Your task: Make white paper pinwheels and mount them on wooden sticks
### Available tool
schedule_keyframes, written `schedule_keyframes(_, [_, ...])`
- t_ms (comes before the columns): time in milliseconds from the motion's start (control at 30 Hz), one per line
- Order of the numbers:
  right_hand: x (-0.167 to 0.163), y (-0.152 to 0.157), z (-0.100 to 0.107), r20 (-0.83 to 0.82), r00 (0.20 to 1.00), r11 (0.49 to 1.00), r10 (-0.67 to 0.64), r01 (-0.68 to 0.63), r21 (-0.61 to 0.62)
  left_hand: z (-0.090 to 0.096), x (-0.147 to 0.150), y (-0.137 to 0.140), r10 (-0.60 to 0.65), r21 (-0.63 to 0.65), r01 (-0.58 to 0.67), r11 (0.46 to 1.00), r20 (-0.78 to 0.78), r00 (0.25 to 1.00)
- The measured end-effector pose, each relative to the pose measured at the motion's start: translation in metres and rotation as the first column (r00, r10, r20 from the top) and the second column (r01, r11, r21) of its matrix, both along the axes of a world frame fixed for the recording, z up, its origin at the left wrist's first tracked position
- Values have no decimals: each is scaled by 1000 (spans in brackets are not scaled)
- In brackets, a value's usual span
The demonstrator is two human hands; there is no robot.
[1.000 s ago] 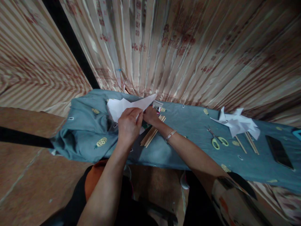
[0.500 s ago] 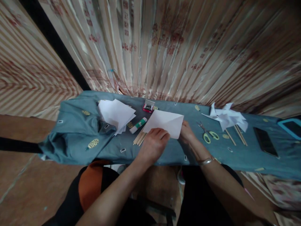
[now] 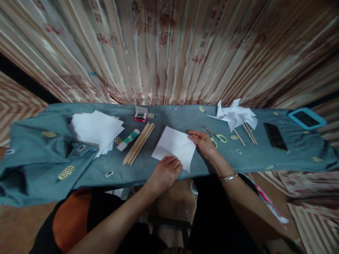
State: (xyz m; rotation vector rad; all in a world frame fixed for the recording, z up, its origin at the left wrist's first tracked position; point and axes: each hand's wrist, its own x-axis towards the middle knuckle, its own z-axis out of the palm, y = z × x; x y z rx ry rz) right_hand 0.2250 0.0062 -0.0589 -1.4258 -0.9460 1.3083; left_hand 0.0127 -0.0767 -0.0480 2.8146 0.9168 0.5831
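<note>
One paper sheet [image 3: 173, 143] lay before me, my left hand [image 3: 166, 171] curled on its near edge, my right hand [image 3: 203, 143] at its right corner, fingers stretched out; I couldn't tell whether either pinched it. I counted one pair of scissors [image 3: 220, 138], one phone [image 3: 275, 137] and one glue stick [image 3: 124, 142]; the wooden sticks [image 3: 139, 144] lay too close to count. A blue-green cloth [image 3: 106, 180] covered the table before a pleated curtain [image 3: 159, 53]. The open red box [image 3: 139, 120] held small dark pieces.

Interior: resembled a private home.
Curtain [image 3: 148, 70]: hung in pleats with reddish printed motifs.
Tablecloth [image 3: 182, 118]: bore yellow pineapple motifs.
</note>
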Motion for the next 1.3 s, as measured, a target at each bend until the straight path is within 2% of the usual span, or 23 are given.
schedule_keyframes(100, [7,-2,-7,22,1000,1000,21,-21,8,-5,-1,3,7,61,-13,998,88,996])
schedule_keyframes(200, [14,-6,-9,196,979,993,55,-73,89,-8,-7,7,26,87,-36,996,108,994])
schedule_keyframes(300, [20,-14,0,495,868,959,15,-153,238,-9,-12,12,31,69,-38,997,90,995])
schedule_keyframes(400, [24,-28,16,630,777,895,19,-293,335,-10,-14,17,66,54,-75,996,150,987])
schedule_keyframes(533, [23,-47,32,566,771,818,292,-508,270,-4,-10,21,136,-31,-133,991,292,947])
schedule_keyframes(600, [22,-53,37,523,760,791,386,-564,236,2,-8,21,159,-103,-132,986,327,932])
schedule_keyframes(700, [18,-57,39,461,792,813,399,-539,222,10,-7,20,194,-212,-122,970,364,911])
schedule_keyframes(867, [8,-52,33,393,865,874,313,-424,237,12,-8,23,320,-364,-166,916,419,850])
schedule_keyframes(900, [6,-49,31,405,871,883,279,-398,247,11,-8,25,338,-351,-192,917,422,841])
schedule_keyframes(967, [2,-41,27,436,876,894,206,-350,280,9,-9,27,329,-240,-246,939,419,846])
schedule_keyframes(1033, [-3,-32,24,468,870,892,152,-325,313,7,-8,26,264,-71,-256,964,371,890])
schedule_keyframes(1100, [-8,-22,21,514,849,888,127,-328,323,4,-5,20,183,55,-204,977,261,948])
schedule_keyframes(1200, [-16,-9,18,596,794,883,118,-359,304,-3,1,8,114,99,-121,988,82,990])
schedule_keyframes(1300, [-24,1,12,654,749,883,108,-374,283,-10,6,-1,136,51,-134,990,-32,990])
